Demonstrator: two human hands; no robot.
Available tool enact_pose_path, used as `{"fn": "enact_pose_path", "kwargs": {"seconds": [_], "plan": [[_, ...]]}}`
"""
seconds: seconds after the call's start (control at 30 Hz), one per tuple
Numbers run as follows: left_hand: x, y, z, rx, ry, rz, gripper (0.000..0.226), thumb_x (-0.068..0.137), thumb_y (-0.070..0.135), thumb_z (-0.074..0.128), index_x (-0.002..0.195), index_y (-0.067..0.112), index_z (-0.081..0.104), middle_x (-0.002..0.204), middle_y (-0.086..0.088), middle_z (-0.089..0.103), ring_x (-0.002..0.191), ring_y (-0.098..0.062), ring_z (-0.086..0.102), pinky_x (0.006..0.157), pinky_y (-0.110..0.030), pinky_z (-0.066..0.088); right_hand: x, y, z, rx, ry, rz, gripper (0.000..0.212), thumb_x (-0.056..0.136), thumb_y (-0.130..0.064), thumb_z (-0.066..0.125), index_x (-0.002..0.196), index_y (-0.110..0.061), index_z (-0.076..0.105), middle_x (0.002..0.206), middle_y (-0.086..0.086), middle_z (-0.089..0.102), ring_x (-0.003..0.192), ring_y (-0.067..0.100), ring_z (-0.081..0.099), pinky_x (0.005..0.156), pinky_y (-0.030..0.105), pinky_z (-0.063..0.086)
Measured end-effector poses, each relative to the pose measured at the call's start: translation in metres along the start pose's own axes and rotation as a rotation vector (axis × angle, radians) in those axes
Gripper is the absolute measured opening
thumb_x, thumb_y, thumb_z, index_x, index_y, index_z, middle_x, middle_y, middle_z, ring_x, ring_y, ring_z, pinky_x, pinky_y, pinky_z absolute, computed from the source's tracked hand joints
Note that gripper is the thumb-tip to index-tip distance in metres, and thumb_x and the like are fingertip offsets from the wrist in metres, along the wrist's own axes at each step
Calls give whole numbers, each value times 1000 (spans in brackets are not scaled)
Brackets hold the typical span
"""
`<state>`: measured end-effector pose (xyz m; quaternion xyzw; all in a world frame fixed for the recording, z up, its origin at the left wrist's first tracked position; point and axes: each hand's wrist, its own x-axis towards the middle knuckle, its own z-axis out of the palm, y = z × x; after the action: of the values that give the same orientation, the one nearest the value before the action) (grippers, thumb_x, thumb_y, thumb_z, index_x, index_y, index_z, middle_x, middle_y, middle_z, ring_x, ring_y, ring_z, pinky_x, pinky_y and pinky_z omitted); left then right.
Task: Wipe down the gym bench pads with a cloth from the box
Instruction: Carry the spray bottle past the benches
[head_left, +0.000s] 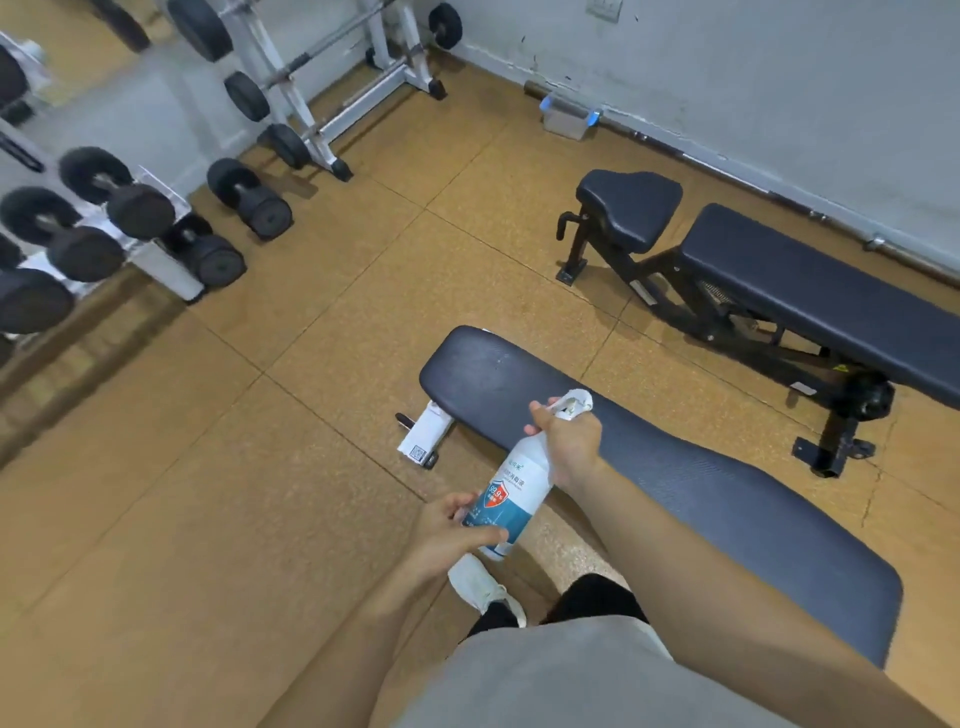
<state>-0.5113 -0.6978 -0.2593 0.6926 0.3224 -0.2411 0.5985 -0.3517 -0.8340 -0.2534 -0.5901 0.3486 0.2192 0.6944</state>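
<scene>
— Where's the pad?
— The flat bench pad lies under my right forearm.
— And your hands?
— Both are on the spray bottle. My right hand is wrapped round its neck, at the pad's near edge. My left hand curls round its base, just beside the pad and above the floor.
— The box?
— A grey box sits by the far wall, well apart.

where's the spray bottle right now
In the head view, lower centre: the spray bottle is held tilted at the near bench pad's left edge, right hand gripping its neck, left hand holding its base.
</scene>
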Motion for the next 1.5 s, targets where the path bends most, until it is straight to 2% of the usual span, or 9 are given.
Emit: {"fn": "enact_pose_path", "kwargs": {"seconds": [0.17,0.37,0.47,0.63,0.73,0.9,1.27,1.4,1.5], "plan": [[5,-5,-26,-98,53,-15,46,70,14,92,108,24,68,136,4,63,123,-16,61,75,-15,55,0,4,43,-115,-2,-21,29,85,-10,81,76,-14,55,67,7,62,53,19,67,59,34,54],[23,2,-52,-183,103,-78,53,66,21,94,111,23,66,124,-1,66,109,-15,67,74,-21,56,17,-1,86,-116,-59,-5,23,86,-3,79,94,-14,61,84,10,67,54,17,69,58,31,54],[39,17,-73,-195,118,-93,53,68,20,93,111,25,63,124,1,64,112,-16,66,73,-20,57,37,-5,111,-169,40,20,20,87,-12,80,89,-10,60,75,11,70,49,14,67,54,27,52],[83,56,-125,-175,126,-116,68,58,22,96,117,18,65,128,1,67,108,-14,70,86,-32,63,77,-21,153,-135,132,113,26,84,-20,83,92,-6,62,71,12,75,60,22,69,71,38,60],[112,82,-151,-119,97,-113,73,55,23,96,121,14,66,128,-2,68,106,-13,72,88,-33,62,99,-38,181,-49,87,122,23,84,-12,83,98,-11,65,85,13,75,56,16,72,59,33,57],[152,123,-180,-22,94,-76,61,64,18,95,117,15,64,125,3,67,108,-10,68,83,-23,59,129,-69,221,-33,86,117,25,86,-19,82,88,-9,58,62,10,71,56,21,67,67,36,56],[227,170,-261,1,-90,37,64,69,14,93,123,29,61,117,10,73,104,-2,71,87,-20,57,129,-132,333,-60,-115,-232,13,91,-15,76,89,-13,64,75,9,67,56,23,69,61,38,56],[267,187,-311,10,-191,79,69,63,32,94,124,25,64,116,8,75,106,-8,72,98,-37,58,120,-150,396,-104,-199,-341,12,95,-17,72,96,-6,66,75,17,60,63,29,62,60,36,57],[298,201,-362,31,-229,128,66,61,31,95,120,21,66,114,5,76,106,-14,73,98,-45,58,119,-162,452,-175,-203,-431,13,96,-18,71,98,-6,68,75,19,61,64,30,62,61,39,58]]}}
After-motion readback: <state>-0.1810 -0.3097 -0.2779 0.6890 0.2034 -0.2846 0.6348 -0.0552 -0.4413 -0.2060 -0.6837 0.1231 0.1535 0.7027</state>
